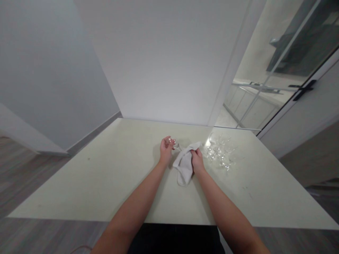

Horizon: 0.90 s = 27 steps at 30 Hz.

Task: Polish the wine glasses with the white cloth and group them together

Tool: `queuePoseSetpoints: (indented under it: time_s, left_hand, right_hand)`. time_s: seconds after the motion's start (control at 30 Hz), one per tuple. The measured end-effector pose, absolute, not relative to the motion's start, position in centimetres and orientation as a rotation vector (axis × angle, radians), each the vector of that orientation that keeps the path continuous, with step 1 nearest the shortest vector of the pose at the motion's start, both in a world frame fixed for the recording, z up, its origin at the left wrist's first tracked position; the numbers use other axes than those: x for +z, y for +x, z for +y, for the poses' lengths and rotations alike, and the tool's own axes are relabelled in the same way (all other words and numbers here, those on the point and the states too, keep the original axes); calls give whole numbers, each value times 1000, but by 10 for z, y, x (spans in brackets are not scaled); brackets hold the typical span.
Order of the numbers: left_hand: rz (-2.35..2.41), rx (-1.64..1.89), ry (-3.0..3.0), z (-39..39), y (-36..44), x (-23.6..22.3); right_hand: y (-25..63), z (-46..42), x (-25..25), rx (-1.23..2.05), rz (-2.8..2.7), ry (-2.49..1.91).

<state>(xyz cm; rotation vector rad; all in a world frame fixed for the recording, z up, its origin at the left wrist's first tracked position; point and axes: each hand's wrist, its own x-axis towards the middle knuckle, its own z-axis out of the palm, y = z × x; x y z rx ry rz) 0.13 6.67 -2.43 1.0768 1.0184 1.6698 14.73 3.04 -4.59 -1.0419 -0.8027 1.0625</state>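
Note:
My left hand (166, 150) is closed around a small clear, shiny glass-like piece (171, 141) over the middle of the table. A thin part of it seems to reach toward the cloth, but its exact kind is too small to tell. My right hand (197, 159) grips a white cloth (184, 164), which hangs down in folds between both hands. The cloth's upper edge lies close to the clear piece; whether they touch I cannot tell. Just right of my right hand, a heap of similar clear, glinting pieces (219, 151) lies on the table.
The pale table (79, 183) spans the view, with a white wall panel (169, 70) along its far edge. A glazed, white-framed door (265, 88) with a black handle (304, 90) stands at the right. Grey wood-look floor (16, 169) shows on the left.

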Motion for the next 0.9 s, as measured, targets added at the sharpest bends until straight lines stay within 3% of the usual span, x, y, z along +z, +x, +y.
queuePoseSetpoints:
  time_s: [0.3, 0.63, 0.9]
  left_hand:
    - [980, 1725, 1110, 69, -4, -27]
    - [1032, 1777, 1629, 58, -2, -24]
    - [1105, 1896, 1661, 57, -3, -24]
  right_hand:
    - [139, 24, -43, 1448, -784, -953]
    - [142, 29, -57, 1286, -969, -1047]
    - [142, 26, -54, 1175, -1139, -1120]
